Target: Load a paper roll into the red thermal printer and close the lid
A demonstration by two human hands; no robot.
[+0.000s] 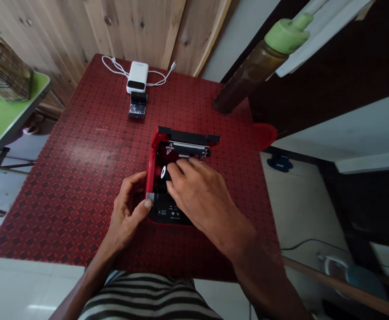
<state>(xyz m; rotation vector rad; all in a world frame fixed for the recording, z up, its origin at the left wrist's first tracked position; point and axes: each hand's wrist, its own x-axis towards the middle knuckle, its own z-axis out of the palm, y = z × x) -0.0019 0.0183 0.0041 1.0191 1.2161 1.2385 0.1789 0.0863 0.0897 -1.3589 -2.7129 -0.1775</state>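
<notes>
A small red and black printer point(162, 209) lies on the red patterned table point(81, 169) with its lid point(189, 134) swung open at the back. A white paper roll point(164, 172) sits in its open bay. My left hand point(129, 209) clasps the printer's left side, thumb on its front corner. My right hand point(197, 195) reaches into the bay from the right, fingers curled around the paper roll.
A white power bank point(137, 76) with a white cable point(112, 66) and a small black device point(138, 104) lie at the table's far side. A brown bottle with a green cap point(261, 58) stands far right. A green side table point(1, 120) is at left.
</notes>
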